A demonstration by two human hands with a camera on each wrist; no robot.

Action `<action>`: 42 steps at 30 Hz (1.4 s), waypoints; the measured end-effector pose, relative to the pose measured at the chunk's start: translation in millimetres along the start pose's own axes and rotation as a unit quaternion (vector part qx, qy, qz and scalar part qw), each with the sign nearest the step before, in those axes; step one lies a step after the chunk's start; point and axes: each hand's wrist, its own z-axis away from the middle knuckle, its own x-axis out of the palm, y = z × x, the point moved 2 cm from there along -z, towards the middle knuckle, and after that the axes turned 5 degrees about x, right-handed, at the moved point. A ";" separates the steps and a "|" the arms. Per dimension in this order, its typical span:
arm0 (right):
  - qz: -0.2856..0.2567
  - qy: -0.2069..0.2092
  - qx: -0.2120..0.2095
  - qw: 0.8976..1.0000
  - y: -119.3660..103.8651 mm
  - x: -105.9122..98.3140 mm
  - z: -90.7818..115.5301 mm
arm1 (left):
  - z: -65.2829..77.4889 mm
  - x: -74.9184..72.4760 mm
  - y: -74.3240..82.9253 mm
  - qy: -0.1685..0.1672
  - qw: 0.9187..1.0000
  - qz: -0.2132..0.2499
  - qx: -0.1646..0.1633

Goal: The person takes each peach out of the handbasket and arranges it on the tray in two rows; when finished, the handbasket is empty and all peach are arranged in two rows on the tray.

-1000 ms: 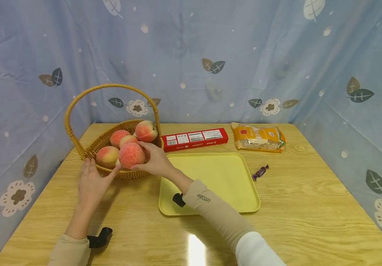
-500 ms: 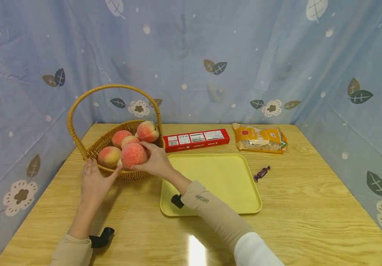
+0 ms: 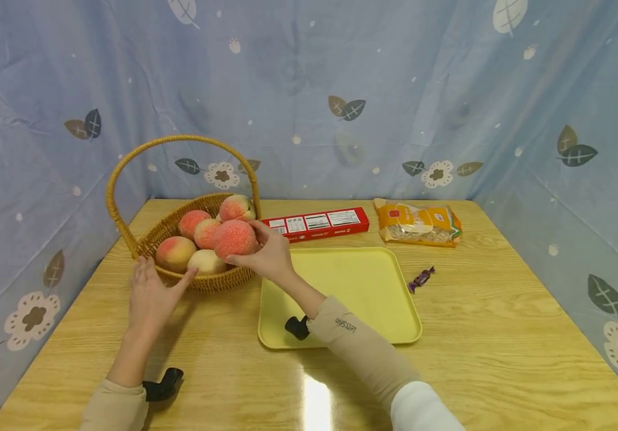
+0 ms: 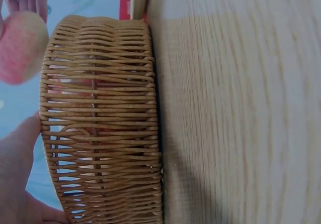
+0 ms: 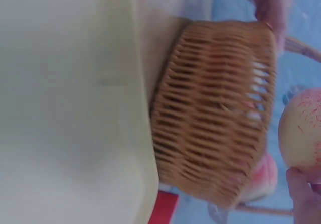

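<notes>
head view: right hand grips one peach over basket of peaches, left hand touching rim, grip unclear.

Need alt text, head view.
A person's right hand holds a peach at a wicker basket of other peaches while their left hand touches the basket. To its right, a yellow tray, red box, orange bag and purple-wrapped candy lie on a wooden table.

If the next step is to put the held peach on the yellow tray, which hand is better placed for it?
Probably the right hand: it grips the peach and is nearer the yellow tray. The left hand rests against the basket and holds no peach.
</notes>
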 end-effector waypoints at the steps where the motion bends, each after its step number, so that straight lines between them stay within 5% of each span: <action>1: -0.010 0.005 0.009 1.000 -0.6 -4.5 -0.6 | 0.2 0.0 0.0 -0.002 1.000 0.002 0.000; 14: -0.042 0.064 0.124 0.989 13.9 -52.7 -2.4 | -0.8 -1.4 0.9 -0.002 1.000 -0.008 0.013; 27: 0.061 0.015 0.257 0.964 43.9 -69.1 -6.2 | -1.0 -1.7 0.5 0.000 1.000 -0.002 0.011; 42: 0.184 -0.024 0.246 0.951 62.2 -51.6 -12.5 | -1.7 -2.2 0.7 -0.008 1.000 -0.013 0.005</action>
